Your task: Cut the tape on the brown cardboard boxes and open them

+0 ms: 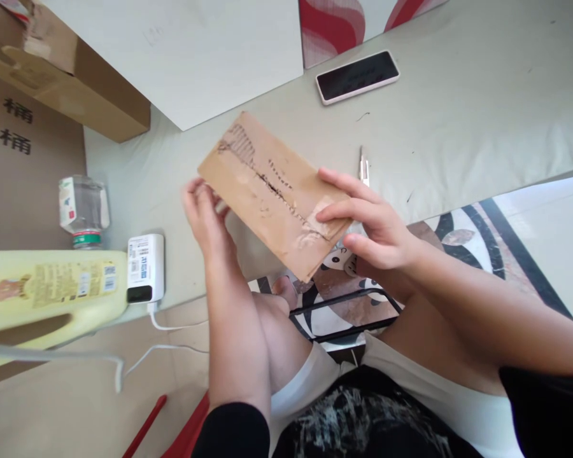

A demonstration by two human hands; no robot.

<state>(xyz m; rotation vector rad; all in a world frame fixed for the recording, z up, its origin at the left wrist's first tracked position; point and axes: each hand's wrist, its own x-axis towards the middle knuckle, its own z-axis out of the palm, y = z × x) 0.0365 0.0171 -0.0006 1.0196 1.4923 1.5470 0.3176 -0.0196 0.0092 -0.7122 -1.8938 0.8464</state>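
Cardboard piece (273, 194) at frame centre, torn along perforated seam. Left hand (205, 216) pinches left edge, right hand (370, 222) grips right end. Risk: seam rips further; knife (363, 168) beside right hand could nick fingers.

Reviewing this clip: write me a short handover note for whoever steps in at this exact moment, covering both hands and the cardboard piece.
Left hand: grips the left edge of the cardboard piece.
Right hand: fingers lie on the piece's right end, thumb underneath, by a patch of peeling tape.
The piece is held in the air above the grey mat, tilted; a torn, perforated line runs along its face.
Nearby: a small cutter on the mat just beyond the right hand, a phone further off, a white power bank to the left.
Done: face already scored and torn. Left: the piece remains in one part.
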